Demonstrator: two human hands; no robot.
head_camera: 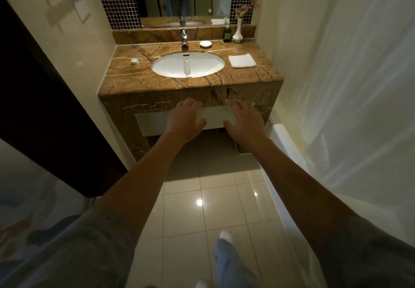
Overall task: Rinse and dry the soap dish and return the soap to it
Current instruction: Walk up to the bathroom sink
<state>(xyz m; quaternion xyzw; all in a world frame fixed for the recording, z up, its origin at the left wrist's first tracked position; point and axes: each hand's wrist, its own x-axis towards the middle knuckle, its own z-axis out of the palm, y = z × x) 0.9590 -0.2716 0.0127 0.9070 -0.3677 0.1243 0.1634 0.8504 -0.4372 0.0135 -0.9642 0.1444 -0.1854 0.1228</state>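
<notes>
Left hand: the left hand (183,120) is held out in front of the counter's face, fingers spread and loose, holding nothing.
Right hand: the right hand (243,120) is level with the left hand and just beside it, also spread and empty.
Between the hands: a pale towel (215,114) seems to hang on the counter front behind them; whether either hand touches it I cannot tell.
Counter: the brown marble counter (190,83) lies beyond and above both hands, with the white sink (170,65) set in its middle.
Soap dish: the small white soap dish (205,44) sits at the back of the counter, just right of the tap (184,37), well apart from both hands. It looks round, so no long axis matters. Whether soap lies in it is too small to tell.
Key relation: the dish lies forward and up from the hands, near the midline, slightly closer to the right hand by my reckoning.
Drying cloth: a folded white cloth (242,60) lies right of the sink.
Stage: likely the start; the dish looks untouched.
</notes>
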